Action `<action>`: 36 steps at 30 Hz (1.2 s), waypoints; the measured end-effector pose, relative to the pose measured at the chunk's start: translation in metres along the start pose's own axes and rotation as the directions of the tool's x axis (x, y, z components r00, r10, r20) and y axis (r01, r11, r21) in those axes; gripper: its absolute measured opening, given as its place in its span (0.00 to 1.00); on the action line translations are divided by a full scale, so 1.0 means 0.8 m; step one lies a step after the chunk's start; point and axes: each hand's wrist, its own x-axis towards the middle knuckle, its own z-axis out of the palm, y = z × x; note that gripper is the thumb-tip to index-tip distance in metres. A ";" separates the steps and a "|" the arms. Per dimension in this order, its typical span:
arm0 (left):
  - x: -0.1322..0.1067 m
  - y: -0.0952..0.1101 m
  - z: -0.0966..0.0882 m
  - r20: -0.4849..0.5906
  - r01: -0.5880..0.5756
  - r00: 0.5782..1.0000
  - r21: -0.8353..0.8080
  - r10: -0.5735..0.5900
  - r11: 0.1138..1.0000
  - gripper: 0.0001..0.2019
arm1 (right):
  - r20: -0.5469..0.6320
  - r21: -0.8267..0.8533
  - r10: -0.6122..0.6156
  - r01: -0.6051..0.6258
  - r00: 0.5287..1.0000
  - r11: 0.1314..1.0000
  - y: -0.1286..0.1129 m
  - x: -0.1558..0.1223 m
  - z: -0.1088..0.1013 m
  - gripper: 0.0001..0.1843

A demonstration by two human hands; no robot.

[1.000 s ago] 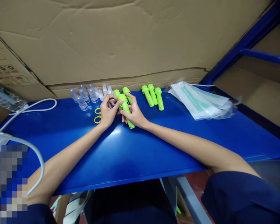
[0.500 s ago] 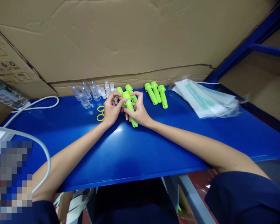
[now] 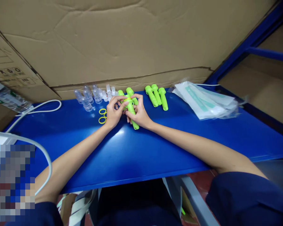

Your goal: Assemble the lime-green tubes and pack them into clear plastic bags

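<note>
The right hand (image 3: 141, 114) holds a green torch-shaped piece (image 3: 131, 108) above the table (image 3: 122, 157), with the fingers closed around its body and the thumb along it, probably because this gives a steady grip while its head is free for the other hand. The left hand (image 3: 113, 113) pinches close to the head, thumb and index finger nearly together at the yellow band (image 3: 128, 98); whether the band is tight there, I cannot tell. So the piece lies between the two hands, its head at the left fingers and its tail pointing down toward the person, below the right thumb. Yellow rings (image 3: 102, 120) lie just beside the left hand, and clear plastic cups (image 3: 87, 104) stand farther left, perhaps to be within easy reach. Three green pieces (image 3: 156, 96) lie together on the right, apart from the hands.
</note>
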 end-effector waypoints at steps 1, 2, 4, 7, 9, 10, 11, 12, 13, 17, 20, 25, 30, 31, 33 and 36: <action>0.000 -0.001 0.000 0.005 -0.005 1.000 -0.002 0.005 1.000 0.16 | -0.004 -0.002 -0.001 0.001 1.000 1.000 0.001 0.000 0.000 0.27; -0.001 -0.001 0.000 0.008 -0.010 1.000 -0.003 0.010 1.000 0.15 | -0.009 -0.006 -0.001 0.001 1.000 1.000 0.002 0.000 -0.001 0.27; -0.001 -0.002 0.000 0.014 -0.018 1.000 -0.001 0.018 1.000 0.15 | -0.020 -0.017 -0.001 0.000 1.000 1.000 0.002 0.000 -0.001 0.27; -0.001 -0.002 0.001 0.027 -0.020 0.999 -0.002 0.020 1.000 0.14 | -0.031 -0.034 -0.006 0.005 1.000 0.999 0.001 -0.001 -0.001 0.26; 0.000 -0.002 0.000 0.030 -0.020 0.999 -0.002 0.020 1.000 0.14 | -0.037 -0.036 -0.015 0.014 0.999 0.999 0.000 -0.002 -0.001 0.25; 0.000 -0.001 0.001 0.027 -0.023 0.999 -0.001 0.023 1.000 0.14 | -0.040 -0.034 -0.018 0.017 0.999 0.999 -0.001 -0.002 0.000 0.26; 0.000 -0.001 0.001 0.025 -0.026 0.999 0.001 0.026 1.000 0.14 | -0.045 -0.031 -0.019 0.018 0.999 0.999 -0.002 -0.002 0.000 0.26; 0.000 0.000 0.001 0.021 -0.030 0.999 0.002 0.030 1.000 0.14 | -0.050 -0.029 -0.018 0.016 0.999 0.999 -0.002 -0.002 0.001 0.27; 0.000 0.000 0.001 0.017 -0.031 0.999 0.003 0.031 1.000 0.14 | -0.056 -0.028 -0.014 0.012 0.998 1.000 -0.003 -0.002 0.001 0.27; -0.002 0.002 0.003 -0.024 0.010 1.000 -0.020 -0.011 1.000 0.15 | -0.079 -0.024 0.015 -0.017 0.997 1.000 -0.001 -0.001 0.001 0.30; -0.003 0.001 0.006 -0.064 0.069 0.995 -0.088 -0.074 0.994 0.18 | -0.081 0.000 0.031 -0.031 0.996 1.000 -0.001 0.001 0.000 0.31; -0.002 -0.005 0.008 -0.037 0.126 0.991 -0.142 -0.132 0.982 0.19 | -0.080 0.045 0.038 -0.034 0.996 0.998 -0.003 0.002 -0.001 0.30; -0.002 -0.006 0.010 0.001 0.148 0.989 -0.157 -0.149 0.976 0.20 | -0.057 0.074 0.045 -0.041 0.997 0.996 -0.007 0.002 -0.001 0.29; -0.002 -0.006 0.010 0.009 0.149 0.989 -0.156 -0.149 0.977 0.19 | -0.054 0.081 0.049 -0.045 0.997 0.996 -0.007 0.002 -0.001 0.29; -0.002 -0.004 0.009 0.025 0.154 0.988 -0.147 -0.152 0.977 0.19 | -0.048 0.091 0.063 -0.058 0.997 0.994 -0.007 0.001 -0.002 0.29; -0.001 -0.001 0.008 0.049 0.162 0.987 -0.144 -0.156 0.976 0.19 | -0.043 0.098 0.090 -0.086 0.995 0.992 -0.007 0.001 -0.003 0.29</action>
